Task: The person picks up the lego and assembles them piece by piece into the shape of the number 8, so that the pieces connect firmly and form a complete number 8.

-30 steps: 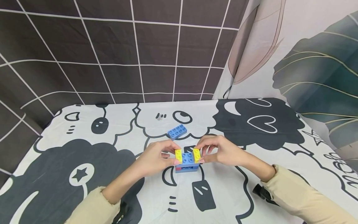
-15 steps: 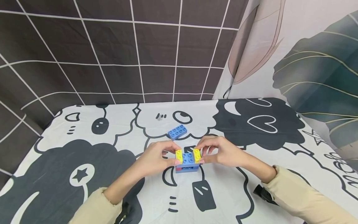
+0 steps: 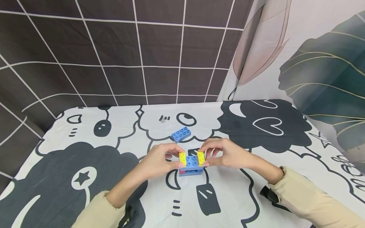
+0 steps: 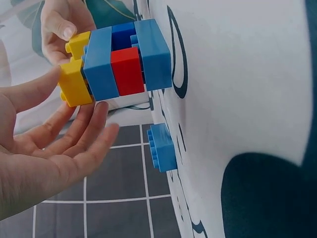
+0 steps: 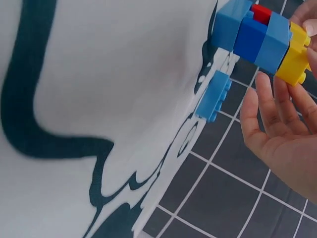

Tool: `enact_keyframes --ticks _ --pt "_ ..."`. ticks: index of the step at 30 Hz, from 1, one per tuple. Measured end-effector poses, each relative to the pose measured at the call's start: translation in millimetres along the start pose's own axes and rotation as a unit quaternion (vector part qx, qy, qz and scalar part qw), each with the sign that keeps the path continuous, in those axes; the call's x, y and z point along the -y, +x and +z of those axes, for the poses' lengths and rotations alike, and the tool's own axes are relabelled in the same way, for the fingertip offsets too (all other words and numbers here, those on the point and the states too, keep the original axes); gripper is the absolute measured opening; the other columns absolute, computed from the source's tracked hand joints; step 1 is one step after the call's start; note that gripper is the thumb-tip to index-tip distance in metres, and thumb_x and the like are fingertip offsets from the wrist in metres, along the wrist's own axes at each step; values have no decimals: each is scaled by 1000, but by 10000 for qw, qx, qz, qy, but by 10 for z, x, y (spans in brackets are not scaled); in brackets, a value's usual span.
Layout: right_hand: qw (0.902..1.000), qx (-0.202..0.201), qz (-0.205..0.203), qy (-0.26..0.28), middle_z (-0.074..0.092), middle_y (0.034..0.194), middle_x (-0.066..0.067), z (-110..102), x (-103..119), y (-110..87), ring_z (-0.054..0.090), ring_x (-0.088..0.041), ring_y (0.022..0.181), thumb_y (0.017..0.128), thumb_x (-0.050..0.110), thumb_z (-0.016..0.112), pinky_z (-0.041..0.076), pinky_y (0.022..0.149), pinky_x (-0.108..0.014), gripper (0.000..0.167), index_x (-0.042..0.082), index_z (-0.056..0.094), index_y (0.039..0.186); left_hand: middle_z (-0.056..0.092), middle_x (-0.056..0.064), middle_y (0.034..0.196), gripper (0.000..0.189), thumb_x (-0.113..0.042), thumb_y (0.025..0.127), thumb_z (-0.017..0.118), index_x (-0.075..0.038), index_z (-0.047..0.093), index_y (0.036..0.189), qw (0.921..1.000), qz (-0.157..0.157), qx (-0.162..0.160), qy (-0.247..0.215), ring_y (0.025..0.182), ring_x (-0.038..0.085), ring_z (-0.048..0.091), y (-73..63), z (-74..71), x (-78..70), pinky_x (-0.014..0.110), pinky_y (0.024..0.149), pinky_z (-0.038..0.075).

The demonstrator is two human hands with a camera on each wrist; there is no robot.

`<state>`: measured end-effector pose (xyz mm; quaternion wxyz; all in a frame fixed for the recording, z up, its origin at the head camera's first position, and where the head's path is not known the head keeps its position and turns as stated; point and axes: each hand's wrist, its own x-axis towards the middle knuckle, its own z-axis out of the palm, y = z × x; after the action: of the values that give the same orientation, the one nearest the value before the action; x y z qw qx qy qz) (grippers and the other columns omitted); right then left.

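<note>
A block stack stands on the cloth in the head view. Its bottom is a light blue brick (image 3: 191, 173), with a red brick (image 4: 127, 71) and a dark blue brick (image 5: 251, 39) side by side above it. Another light blue brick (image 3: 191, 160) spans these two. Two small yellow bricks sit on its ends, studs showing between them. My left hand (image 3: 159, 160) pinches the left yellow brick (image 3: 182, 159) between thumb and fingers. On the other side, my right hand (image 3: 226, 153) holds the right yellow brick (image 3: 201, 158) the same way.
Behind the stack lies a loose light blue brick (image 3: 181, 134) with its studs up. A white cloth (image 3: 228, 202) with dark cartoon drawings covers the table. Dark gridded fabric (image 3: 114, 47) hangs at the back, and a leaf-patterned curtain (image 3: 322, 72) at the right.
</note>
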<state>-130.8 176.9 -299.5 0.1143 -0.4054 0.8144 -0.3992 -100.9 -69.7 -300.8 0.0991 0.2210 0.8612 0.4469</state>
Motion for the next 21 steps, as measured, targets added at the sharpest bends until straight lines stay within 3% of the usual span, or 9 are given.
enact_keyframes --ticks 7,13,21 --pt "9999 123 -34 -115 64 103 -6 -89 -74 24 57 -12 87 89 10 58 50 73 -28 21 0 64 107 65 2 95 28 -3 75 73 -4 64 102 10000 -9 3 -61 92 17 59 3 -6 -7 33 84 49" --pt "9984 -159 459 -282 65 101 -11 -126 -190 127 58 -16 86 86 5 60 50 71 -28 28 -7 59 112 65 4 96 28 -4 76 73 -3 64 102 10000 -19 35 -72 92 18 60 10 -15 -8 31 83 49" --pt "9931 151 1074 -439 62 109 -15 -115 -338 276 58 -23 92 85 7 61 48 71 -30 35 -5 55 118 65 4 96 28 -5 76 72 -3 64 103 9998 -81 75 -156 93 19 60 13 -21 -11 30 83 49"
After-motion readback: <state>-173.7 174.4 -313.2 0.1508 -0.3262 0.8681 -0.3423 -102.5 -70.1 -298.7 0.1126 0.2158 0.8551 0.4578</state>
